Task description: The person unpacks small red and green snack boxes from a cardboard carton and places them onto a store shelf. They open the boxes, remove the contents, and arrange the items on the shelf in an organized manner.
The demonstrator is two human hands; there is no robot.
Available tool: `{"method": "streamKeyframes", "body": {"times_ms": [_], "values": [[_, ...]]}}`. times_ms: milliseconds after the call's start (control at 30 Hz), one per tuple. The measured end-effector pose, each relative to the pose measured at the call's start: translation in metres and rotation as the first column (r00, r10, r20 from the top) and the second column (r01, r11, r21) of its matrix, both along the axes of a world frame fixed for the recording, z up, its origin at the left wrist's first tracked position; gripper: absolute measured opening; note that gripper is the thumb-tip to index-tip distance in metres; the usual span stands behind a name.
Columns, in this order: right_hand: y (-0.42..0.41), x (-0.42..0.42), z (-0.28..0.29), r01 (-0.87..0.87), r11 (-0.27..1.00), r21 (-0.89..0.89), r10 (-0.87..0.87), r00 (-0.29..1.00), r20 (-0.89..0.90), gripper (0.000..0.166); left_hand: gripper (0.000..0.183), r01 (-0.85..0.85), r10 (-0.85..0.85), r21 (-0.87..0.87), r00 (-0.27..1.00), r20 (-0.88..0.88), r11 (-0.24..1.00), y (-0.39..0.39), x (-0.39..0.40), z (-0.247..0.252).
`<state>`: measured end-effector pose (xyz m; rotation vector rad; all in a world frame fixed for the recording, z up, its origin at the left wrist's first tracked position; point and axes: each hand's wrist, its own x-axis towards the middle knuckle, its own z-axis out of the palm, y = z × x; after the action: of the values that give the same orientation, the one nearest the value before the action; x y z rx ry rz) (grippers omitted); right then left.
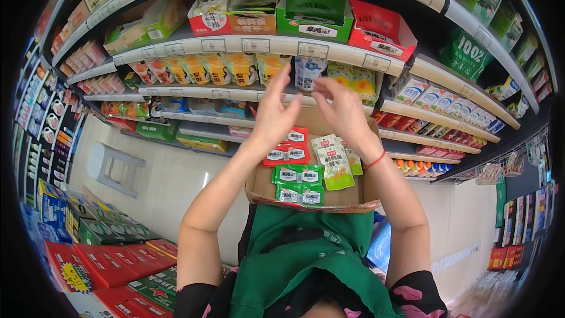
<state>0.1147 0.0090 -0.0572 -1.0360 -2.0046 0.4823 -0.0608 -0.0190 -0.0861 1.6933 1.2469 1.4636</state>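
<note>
Both of my hands are raised over the far side of an open cardboard box point(265, 185), in front of a shelf row of pouches. My left hand point(278, 110) has its fingers apart and holds nothing, near the yellow pouches point(240, 68). Close to a white and blue pouch point(309, 70) on that row is my right hand point(342, 106), fingers spread and bent; no item shows in it. Inside the box lie red snack packets point(289, 154), green snack packets point(299, 176) and several pale green pouches point(337, 168).
Above the pouches, a price-label rail point(260, 46) carries an open green display box point(313, 24) and a red one point(382, 37). A grey plastic stool point(103, 163) stands on the floor to the left. Stacked red cartons point(106, 260) are at the lower left.
</note>
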Motion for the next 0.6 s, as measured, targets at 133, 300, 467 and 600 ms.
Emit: {"method": "streamKeyframes", "body": {"times_ms": [133, 300, 467, 600], "values": [[0.031, -0.03, 0.029, -0.025, 0.988, 0.153, 0.041, 0.994, -0.105, 0.029, 0.069, -0.082, 0.068, 0.1, 0.988, 0.137, 0.992, 0.021, -0.025, 0.03], [0.055, -0.071, 0.063, 0.015, 0.97, 0.243, 0.018, 0.991, -0.135, 0.031, 0.073, -0.231, 0.191, 0.208, 0.962, 0.196, 0.95, 0.048, -0.054, 0.057], [0.079, -0.095, 0.071, 0.064, 0.941, 0.333, -0.027, 0.993, -0.116, 0.029, 0.063, -0.328, 0.281, 0.231, 0.936, 0.211, 0.916, 0.07, -0.078, 0.073], [0.088, -0.107, 0.072, 0.068, 0.934, 0.351, -0.031, 0.994, -0.109, 0.021, 0.052, -0.377, 0.32, 0.245, 0.916, 0.243, 0.893, 0.079, -0.09, 0.075]]}}
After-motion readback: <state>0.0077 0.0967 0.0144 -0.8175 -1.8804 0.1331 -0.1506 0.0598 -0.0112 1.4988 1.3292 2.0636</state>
